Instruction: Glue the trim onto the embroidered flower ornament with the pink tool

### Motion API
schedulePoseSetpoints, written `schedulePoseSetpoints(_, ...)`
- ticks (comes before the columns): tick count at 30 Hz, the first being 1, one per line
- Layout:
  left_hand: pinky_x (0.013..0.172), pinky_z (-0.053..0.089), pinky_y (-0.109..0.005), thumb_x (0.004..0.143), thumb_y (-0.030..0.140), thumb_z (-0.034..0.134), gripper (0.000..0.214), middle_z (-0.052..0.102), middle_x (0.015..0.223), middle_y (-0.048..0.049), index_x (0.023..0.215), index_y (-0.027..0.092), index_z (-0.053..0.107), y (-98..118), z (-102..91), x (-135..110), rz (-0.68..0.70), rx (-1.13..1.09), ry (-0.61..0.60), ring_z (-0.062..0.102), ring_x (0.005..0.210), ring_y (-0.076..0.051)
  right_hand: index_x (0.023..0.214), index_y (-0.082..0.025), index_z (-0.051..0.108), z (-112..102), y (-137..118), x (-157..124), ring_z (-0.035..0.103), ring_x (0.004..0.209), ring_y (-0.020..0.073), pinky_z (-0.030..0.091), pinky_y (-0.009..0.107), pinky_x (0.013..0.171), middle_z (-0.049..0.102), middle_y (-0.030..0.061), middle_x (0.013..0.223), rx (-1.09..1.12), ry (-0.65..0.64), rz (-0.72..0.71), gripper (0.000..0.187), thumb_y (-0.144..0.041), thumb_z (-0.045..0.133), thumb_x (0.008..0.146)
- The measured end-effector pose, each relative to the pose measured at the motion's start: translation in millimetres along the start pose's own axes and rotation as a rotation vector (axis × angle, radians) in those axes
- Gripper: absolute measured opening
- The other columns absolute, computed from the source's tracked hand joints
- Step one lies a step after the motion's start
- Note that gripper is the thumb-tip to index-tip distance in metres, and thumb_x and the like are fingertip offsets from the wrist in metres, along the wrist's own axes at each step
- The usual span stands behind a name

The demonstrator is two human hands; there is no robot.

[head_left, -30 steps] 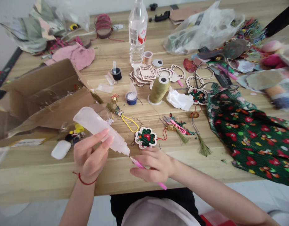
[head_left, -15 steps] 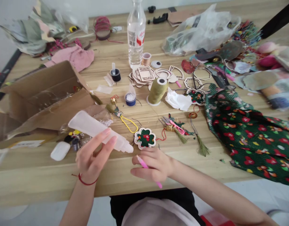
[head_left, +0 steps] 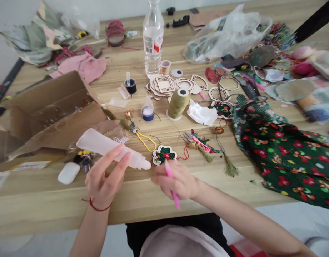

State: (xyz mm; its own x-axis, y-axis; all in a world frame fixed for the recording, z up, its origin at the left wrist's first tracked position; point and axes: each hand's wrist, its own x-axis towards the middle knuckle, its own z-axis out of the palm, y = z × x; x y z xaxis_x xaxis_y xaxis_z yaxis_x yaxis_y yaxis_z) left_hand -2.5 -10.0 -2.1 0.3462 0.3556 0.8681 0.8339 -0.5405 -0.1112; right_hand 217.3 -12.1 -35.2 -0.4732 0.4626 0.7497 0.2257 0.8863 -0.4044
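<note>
My left hand (head_left: pixel 106 180) grips a translucent white glue bottle (head_left: pixel 110 147), lying almost level with its nozzle pointing right. My right hand (head_left: pixel 177 180) pinches a thin pink tool (head_left: pixel 172 183), whose tip points up toward a clover-shaped ornament (head_left: pixel 164 154) covered in green floral fabric. The ornament lies flat on the wooden table (head_left: pixel 143 200), just beyond my right fingers and right of the nozzle. A red cord runs round my left wrist.
An open cardboard box (head_left: pixel 50 109) sits at left, a white oval case (head_left: pixel 68 172) beside it. Behind are an olive thread spool (head_left: pixel 179 102), wooden cut-outs (head_left: pixel 167 84), a water bottle (head_left: pixel 153 37), crumpled tissue (head_left: pixel 203 114), tassels (head_left: pixel 228 167) and green floral fabric (head_left: pixel 287 157) at right.
The pink tool has left the bottle's nozzle and swung upright, its tip now toward the clover ornament. The glue bottle has tipped flatter and shifted slightly left.
</note>
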Motion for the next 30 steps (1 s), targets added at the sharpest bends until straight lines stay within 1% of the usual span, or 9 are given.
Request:
schedulePoseSetpoints(3, 0.073, 0.06, -0.026, 0.076, -0.004, 0.069, 0.068, 0.073, 0.114, -0.0025, 0.135, 0.028, 0.057, 0, 1.7, 0, -0.024, 0.044, -0.023, 0.07, 0.084, -0.015, 0.1, -0.02, 0.053, -4, 8, 3, 0.06, 0.083, 0.0198, 0.049, 0.031, 0.071, 0.065, 0.0087, 0.097, -0.058, -0.003, 0.361, 0.021, -0.005, 0.045, 0.087)
schedulePoseSetpoints(5, 0.076, 0.06, -0.028, 0.077, -0.002, 0.069, 0.067, 0.073, 0.114, -0.0015, 0.134, 0.03, 0.057, 0, 3.9, 1, -0.038, 0.053, -0.031, 0.07, 0.087, -0.016, 0.096, -0.02, 0.051, -7, 15, 6, 0.059, 0.086, 0.0233, 0.049, 0.034, 0.073, 0.064, 0.0101, 0.097, -0.096, -0.039, 0.572, 0.023, -0.003, 0.046, 0.082)
schedulePoseSetpoints(8, 0.078, 0.06, -0.028, 0.078, 0.0, 0.07, 0.064, 0.073, 0.112, -0.002, 0.134, 0.029, 0.058, 0, 7.5, 4, -0.031, 0.049, -0.076, 0.071, 0.088, -0.015, 0.091, -0.02, 0.049, -12, 23, 7, 0.056, 0.08, 0.0248, 0.047, 0.035, 0.068, 0.061, 0.0089, 0.088, -0.136, -0.115, 0.721, 0.022, -0.003, 0.044, 0.077)
schedulePoseSetpoints(12, 0.078, 0.059, -0.025, 0.079, 0.0, 0.07, 0.058, 0.073, 0.111, -0.005, 0.131, 0.024, 0.061, 2, 12.8, 4, 0.012, 0.023, -0.121, 0.071, 0.088, -0.014, 0.088, -0.021, 0.048, -11, 26, 5, 0.055, 0.076, 0.023, 0.045, 0.033, 0.066, 0.06, 0.0071, 0.084, -0.076, -0.126, 0.761, 0.021, -0.004, 0.043, 0.076)
schedulePoseSetpoints(15, 0.078, 0.057, -0.022, 0.083, 0.002, 0.066, 0.057, 0.071, 0.114, -0.0045, 0.133, 0.027, 0.059, 2, 18.0, 1, -0.003, -0.03, -0.154, 0.071, 0.083, -0.012, 0.09, -0.02, 0.049, -9, 27, 5, 0.055, 0.073, 0.0207, 0.044, 0.031, 0.064, 0.06, 0.0052, 0.081, 0.022, -0.099, 0.787, 0.019, -0.005, 0.044, 0.079)
schedulePoseSetpoints(20, 0.072, 0.054, -0.019, 0.086, 0.001, 0.062, 0.06, 0.069, 0.116, -0.0042, 0.138, 0.03, 0.054, 3, 24.5, -1, -0.05, -0.111, -0.224, 0.067, 0.065, -0.006, 0.095, -0.019, 0.051, -11, 30, 9, 0.056, 0.07, 0.0172, 0.044, 0.029, 0.066, 0.062, 0.0034, 0.08, 0.122, 0.054, 0.78, 0.008, -0.014, 0.047, 0.09)
schedulePoseSetpoints(22, 0.07, 0.053, -0.018, 0.087, 0.0, 0.061, 0.06, 0.069, 0.115, -0.0033, 0.138, 0.031, 0.054, 4, 25.9, -1, -0.048, -0.121, -0.245, 0.066, 0.064, -0.005, 0.094, -0.02, 0.052, -12, 32, 11, 0.058, 0.071, 0.0164, 0.045, 0.029, 0.067, 0.063, 0.0037, 0.083, 0.149, 0.114, 0.784, 0.005, -0.018, 0.047, 0.093)
schedulePoseSetpoints(26, 0.063, 0.049, -0.016, 0.089, 0.0, 0.057, 0.056, 0.07, 0.115, -0.0031, 0.136, 0.031, 0.056, 4, 28.8, -5, -0.045, -0.117, -0.292, 0.065, 0.063, -0.004, 0.094, -0.019, 0.052, -14, 35, 13, 0.059, 0.076, 0.016, 0.048, 0.03, 0.071, 0.062, 0.0039, 0.086, 0.24, 0.192, 0.821, 0.008, -0.024, 0.047, 0.095)
schedulePoseSetpoints(30, 0.06, 0.047, -0.016, 0.094, 0.004, 0.048, 0.049, 0.07, 0.117, -0.0042, 0.134, 0.03, 0.058, 5, 33.0, -9, -0.062, -0.1, -0.334, 0.065, 0.063, -0.004, 0.095, -0.021, 0.05, -10, 40, 11, 0.058, 0.069, 0.0147, 0.05, 0.029, 0.065, 0.061, 0.0017, 0.083, 0.406, 0.267, 0.872, 0.007, -0.027, 0.047, 0.095)
